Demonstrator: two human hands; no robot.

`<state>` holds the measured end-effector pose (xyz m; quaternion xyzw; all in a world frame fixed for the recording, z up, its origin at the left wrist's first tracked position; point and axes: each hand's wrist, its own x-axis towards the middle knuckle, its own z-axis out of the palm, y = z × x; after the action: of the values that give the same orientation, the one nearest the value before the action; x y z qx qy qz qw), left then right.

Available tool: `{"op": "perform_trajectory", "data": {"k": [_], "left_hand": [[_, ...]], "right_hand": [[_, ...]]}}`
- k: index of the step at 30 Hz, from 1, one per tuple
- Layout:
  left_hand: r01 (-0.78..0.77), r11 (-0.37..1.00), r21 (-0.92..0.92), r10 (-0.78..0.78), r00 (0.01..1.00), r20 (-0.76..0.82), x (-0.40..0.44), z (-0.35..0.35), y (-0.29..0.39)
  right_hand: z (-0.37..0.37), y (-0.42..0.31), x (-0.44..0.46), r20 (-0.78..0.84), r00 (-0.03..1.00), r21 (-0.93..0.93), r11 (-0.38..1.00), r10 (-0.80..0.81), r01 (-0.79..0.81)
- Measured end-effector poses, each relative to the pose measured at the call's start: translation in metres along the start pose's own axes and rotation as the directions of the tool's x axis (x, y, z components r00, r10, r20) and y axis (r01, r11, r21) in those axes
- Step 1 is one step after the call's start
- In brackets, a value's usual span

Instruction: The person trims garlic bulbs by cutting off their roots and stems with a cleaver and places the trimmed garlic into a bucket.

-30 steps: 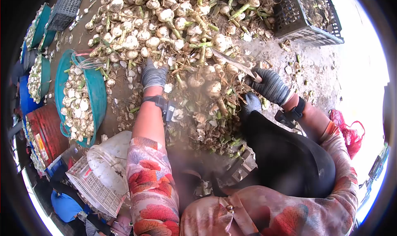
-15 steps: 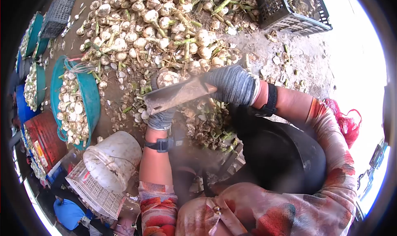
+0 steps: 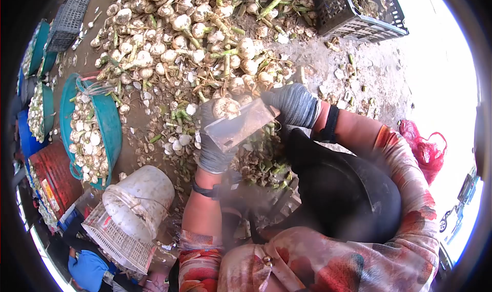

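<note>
Whitish round garlic bulb (image 3: 226, 108), cupped in our left hand (image 3: 214, 152), seems light, firm, best held by its sides; our right hand (image 3: 296, 105) clenches a broad grey metal knife (image 3: 243, 124).

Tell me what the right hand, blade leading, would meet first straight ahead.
Likely the left hand, holding a garlic bulb; the knife blade overlaps that hand in view, but depth is unclear.

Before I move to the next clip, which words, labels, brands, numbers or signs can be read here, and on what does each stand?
No text can be read.
Red bucket: yellow-and-white label, too small and blurred to read.
Pale crate: small red mark, too small to tell if it is lettering.
Knife in the right hand: no lettering visible.
</note>
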<state>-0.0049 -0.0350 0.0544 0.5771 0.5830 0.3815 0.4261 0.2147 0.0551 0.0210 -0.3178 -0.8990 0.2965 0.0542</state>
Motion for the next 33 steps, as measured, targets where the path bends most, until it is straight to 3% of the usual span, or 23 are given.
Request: {"op": "perform_trajectory", "data": {"k": [1, 2, 3, 5, 6, 7, 8, 9, 11, 12, 14, 15, 16, 17, 19, 21, 23, 24, 27, 28, 29, 30, 33], "left_hand": [[-0.008, 0.988, -0.155, 0.000, 0.999, -0.053, 0.001, 0.002, 0.010], [0.030, 0.992, -0.125, -0.024, 0.999, 0.047, -0.002, 0.004, -0.004], [0.061, 0.994, -0.089, -0.048, 0.988, 0.146, -0.005, 0.005, -0.018], [0.043, 0.957, -0.288, -0.086, 0.987, -0.139, -0.010, 0.008, 0.057], [0.004, 0.998, -0.061, -0.014, 0.987, -0.163, -0.008, 0.008, 0.045], [0.010, 0.998, -0.066, -0.021, 0.987, -0.162, -0.007, 0.008, 0.044], [0.095, 0.992, -0.082, -0.104, 0.988, -0.115, -0.002, 0.008, 0.043], [-0.024, 0.990, 0.142, 0.039, 0.994, -0.102, 0.007, 0.009, 0.042], [-0.225, 0.786, 0.576, 0.322, 0.944, -0.071, 0.024, 0.011, 0.040], [-0.195, 0.780, 0.594, 0.341, 0.929, -0.143, 0.020, 0.014, 0.042], [-0.160, 0.765, 0.624, 0.372, 0.900, -0.225, 0.019, 0.013, 0.047], [-0.025, 1.000, 0.010, 0.027, 0.955, -0.296, 0.016, 0.013, 0.051], [0.065, 0.945, -0.319, -0.139, 0.967, -0.214, 0.014, 0.014, 0.044], [0.167, 0.779, -0.604, -0.300, 0.946, -0.125, 0.011, 0.015, 0.037], [0.331, 0.135, -0.934, -0.430, 0.869, 0.245, 0.007, 0.020, 0.001], [0.338, 0.152, -0.929, -0.470, 0.851, 0.233, 0.012, 0.025, -0.010], [0.321, 0.649, -0.690, -0.424, 0.905, 0.022, 0.010, 0.027, -0.046], [0.203, 0.924, -0.324, -0.258, 0.957, -0.136, -0.005, 0.024, -0.105], [0.193, 0.972, -0.132, -0.214, 0.962, -0.172, -0.005, 0.004, -0.020], [0.313, 0.943, -0.114, -0.332, 0.916, -0.224, -0.006, -0.015, -0.009], [0.430, 0.896, -0.110, -0.443, 0.854, -0.272, -0.008, -0.033, 0.003], [0.407, 0.905, -0.120, -0.418, 0.803, -0.424, -0.013, -0.066, 0.007], [-0.072, 0.893, -0.444, -0.365, 0.463, -0.808, -0.031, -0.208, -0.009]], "right_hand": [[0.003, 0.005, -0.002, -0.035, 0.999, -0.008, 1.000, -0.024, 0.024], [0.003, 0.010, -0.002, -0.080, 0.996, 0.003, 0.999, -0.049, 0.050], [0.011, 0.032, 0.005, 0.066, 0.950, -0.115, 0.948, 0.307, -0.298], [0.003, 0.083, -0.004, -0.036, 0.808, 0.147, 0.803, 0.588, -0.578], [-0.003, 0.078, -0.001, -0.141, 0.859, 0.313, 0.845, 0.493, -0.434], [-0.014, 0.062, -0.014, -0.250, 0.865, 0.459, 0.840, 0.435, -0.289], [-0.026, 0.030, -0.006, -0.143, 0.882, 0.563, 0.770, 0.449, -0.301], [-0.030, 0.002, -0.001, 0.003, 0.923, 0.857, 0.475, 0.385, -0.200], [-0.032, -0.021, 0.007, 0.119, 0.954, 0.863, 0.446, 0.276, -0.237], [-0.037, -0.029, 0.012, 0.210, 0.949, 0.848, 0.440, 0.234, -0.297], [-0.017, -0.018, 0.018, 0.082, 0.983, 0.837, 0.524, 0.162, -0.156], [-0.016, -0.015, 0.018, 0.028, 0.988, 0.826, 0.553, 0.152, -0.108], [-0.019, -0.011, 0.018, 0.071, 0.989, 0.736, 0.662, 0.132, -0.141], [-0.015, -0.012, 0.018, 0.078, 0.988, 0.739, 0.658, 0.133, -0.146], [-0.011, -0.019, 0.020, -0.105, 0.993, 0.622, 0.782, 0.046, 0.029], [-0.030, -0.020, 0.015, 0.028, 0.998, 0.580, 0.812, 0.058, -0.064], [-0.046, -0.020, 0.009, 0.074, 0.996, 0.265, 0.962, 0.053, -0.070], [-0.050, -0.022, 0.008, 0.026, 0.999, 0.189, 0.982, -0.030, 0.025], [-0.051, -0.017, 0.010, 0.215, 0.969, -0.011, 0.993, 0.119, -0.119], [-0.044, -0.003, 0.011, 0.253, 0.955, -0.084, 0.987, 0.157, -0.140], [-0.033, 0.019, 0.013, 0.378, 0.856, 0.021, 0.921, 0.353, -0.389], [-0.001, 0.073, 0.006, 0.328, 0.878, 0.018, 0.927, 0.348, -0.374], [-0.019, 0.059, -0.026, -0.069, 0.879, 0.273, 0.856, 0.472, -0.438]]}}
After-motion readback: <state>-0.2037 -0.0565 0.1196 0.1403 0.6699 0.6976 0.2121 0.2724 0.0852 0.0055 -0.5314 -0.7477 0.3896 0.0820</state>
